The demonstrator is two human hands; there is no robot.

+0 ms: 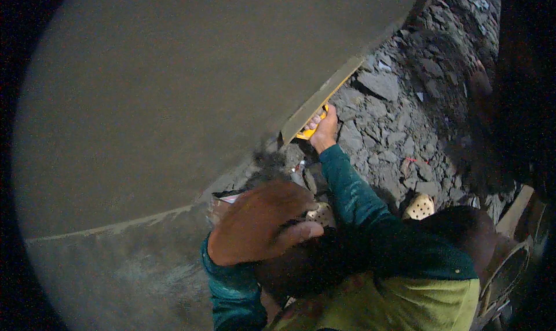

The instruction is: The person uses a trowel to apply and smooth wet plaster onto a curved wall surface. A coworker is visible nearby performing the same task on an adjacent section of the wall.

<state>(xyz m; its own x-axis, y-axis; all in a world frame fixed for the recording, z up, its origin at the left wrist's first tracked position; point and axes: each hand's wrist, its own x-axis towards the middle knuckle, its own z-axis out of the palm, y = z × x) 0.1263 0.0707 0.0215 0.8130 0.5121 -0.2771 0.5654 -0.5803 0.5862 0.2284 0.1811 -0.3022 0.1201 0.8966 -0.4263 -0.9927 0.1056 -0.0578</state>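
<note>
My right hand (325, 128) is wrapped round the yellow handle (307, 133) of a long plastering float. The float's mortar-smeared blade (324, 98) lies slantwise along the lower edge of a smooth grey plastered wall (174, 99). Close to the camera, my left hand (263, 221) looks blurred and large. Its thumb shows at the right, but the other fingers cannot be made out, nor whether they hold anything. A small pale-edged object (227, 198) shows just behind that hand.
Broken rubble (382, 117) covers the ground beside the wall. My perforated cream clogs (419, 206) stand on it. A grey band (116, 267) runs below the wall at lower left. A curved container-like rim (512, 256) shows at lower right, in shadow.
</note>
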